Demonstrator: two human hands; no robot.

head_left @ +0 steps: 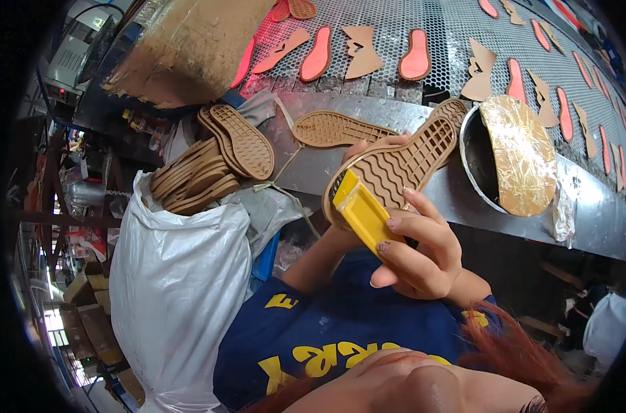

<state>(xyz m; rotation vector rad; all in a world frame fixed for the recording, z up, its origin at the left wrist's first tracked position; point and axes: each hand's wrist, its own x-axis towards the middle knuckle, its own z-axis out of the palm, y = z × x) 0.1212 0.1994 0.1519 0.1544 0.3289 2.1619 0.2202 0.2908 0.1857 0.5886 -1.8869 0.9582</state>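
A tan shoe sole [389, 168] with a wavy and grid tread is held tilted above the metal table edge. My left hand [393, 140] grips it from behind, its fingertips showing over the far edge and the rest hidden. My right hand [426, 251] is closed round a yellow-handled brush [366, 219], whose dark bristles meet the rounded end of the sole. Beyond the held sole lie one sole [337, 129] on the metal surface and another [452, 110], partly covered.
At left, a white sack [179, 275] bears stacked soles [196, 179]. A metal pot [470, 155] half covered by a taped board [523, 158] stands at right. Behind, a mesh conveyor [389, 41] carries pink insoles [416, 56] and tan cutouts [362, 54]. A worn box [182, 51] stands far left.
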